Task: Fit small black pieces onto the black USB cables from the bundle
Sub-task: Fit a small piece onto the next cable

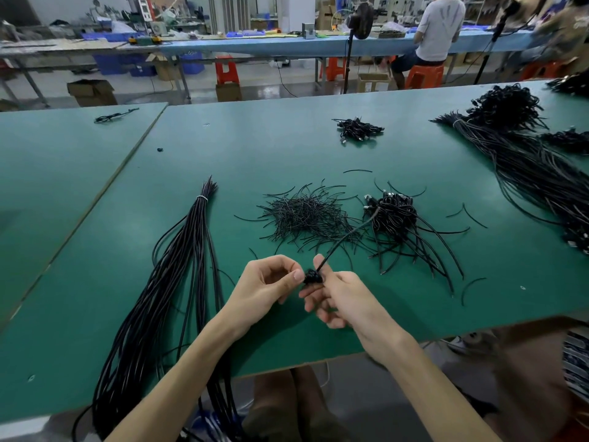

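At the near edge of the green worktop, a worker's left hand is pinching a small black piece between thumb and forefinger. The right hand is gripping a black USB cable just behind its tip, fingers closed narrowly round it. Piece and cable are meeting in the air between the two hands, just above the worktop. The cable is trailing back to a tangled heap of USB cables.

The fit looks likely to go best with the grip close to the tip, so that the end is staying stiff, and with the cable being pushed straight into the piece's opening rather than at an angle.

To the worker's left, a long tied bundle is lying across the worktop and hanging over its edge. Beyond the hands, a scatter of short black strands is spreading out. Farther back, a smaller heap and one stray black piece are lying apart.

On the floor beyond, a cardboard box is standing open and blue crates are sitting under a far bench. Their contents cannot be made out.
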Available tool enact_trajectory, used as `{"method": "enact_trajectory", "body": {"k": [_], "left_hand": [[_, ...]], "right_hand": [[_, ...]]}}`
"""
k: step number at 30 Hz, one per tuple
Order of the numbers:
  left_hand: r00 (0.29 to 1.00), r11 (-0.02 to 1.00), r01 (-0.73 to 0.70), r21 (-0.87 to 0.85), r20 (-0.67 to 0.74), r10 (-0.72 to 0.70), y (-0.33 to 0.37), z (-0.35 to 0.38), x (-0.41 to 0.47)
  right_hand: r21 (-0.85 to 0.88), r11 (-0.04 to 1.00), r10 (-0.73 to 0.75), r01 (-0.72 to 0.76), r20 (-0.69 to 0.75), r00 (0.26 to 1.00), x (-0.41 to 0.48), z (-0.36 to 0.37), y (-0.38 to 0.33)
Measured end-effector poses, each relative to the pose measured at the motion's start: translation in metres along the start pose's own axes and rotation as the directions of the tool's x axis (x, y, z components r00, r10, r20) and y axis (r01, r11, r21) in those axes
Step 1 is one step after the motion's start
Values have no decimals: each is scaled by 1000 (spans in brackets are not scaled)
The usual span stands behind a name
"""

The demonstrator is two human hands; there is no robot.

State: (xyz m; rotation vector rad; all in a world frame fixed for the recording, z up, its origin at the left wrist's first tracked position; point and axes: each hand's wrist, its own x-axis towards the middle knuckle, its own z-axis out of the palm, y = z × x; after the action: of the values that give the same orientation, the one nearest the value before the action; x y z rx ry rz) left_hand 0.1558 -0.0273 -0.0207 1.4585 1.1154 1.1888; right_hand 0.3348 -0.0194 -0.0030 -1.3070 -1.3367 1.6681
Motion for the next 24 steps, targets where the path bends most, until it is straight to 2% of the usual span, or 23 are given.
{"method": "enact_trajectory", "body": {"k": [3,5,7,10,17,20,22,24], "left_hand": [[1000,999,1,50,8,-1,-2,1,1],[1000,997,1,78,1,-1,-3,0,1],[1000,996,-1,88,-16,2,-3,1,0],[999,997,4,76,-44,-1,-4,1,1],[997,996,43,-79,-56,-48,-3,-2,3],[997,993,60,-104,-40,-65,-6,-4,5],[998,993,53,-104,-33,-57,-6,-5,5],[999,993,44,-111,-24,-47,-5,-4,5]], "right_hand": [[-29,995,-92,92,-21,996,0,-4,5],[-87,972,-220,217,-29,975,-1,-5,6],[-191,923,-350,334,-58,935,0,-6,7],[-321,849,-477,421,-120,871,2,-2,7],[-381,703,-680,601,-111,724,10,9,7],[-513,517,-807,685,-23,591,12,8,6],[-616,339,-884,711,50,464,14,7,7],[-729,145,-929,669,132,345,15,6,9]]}}
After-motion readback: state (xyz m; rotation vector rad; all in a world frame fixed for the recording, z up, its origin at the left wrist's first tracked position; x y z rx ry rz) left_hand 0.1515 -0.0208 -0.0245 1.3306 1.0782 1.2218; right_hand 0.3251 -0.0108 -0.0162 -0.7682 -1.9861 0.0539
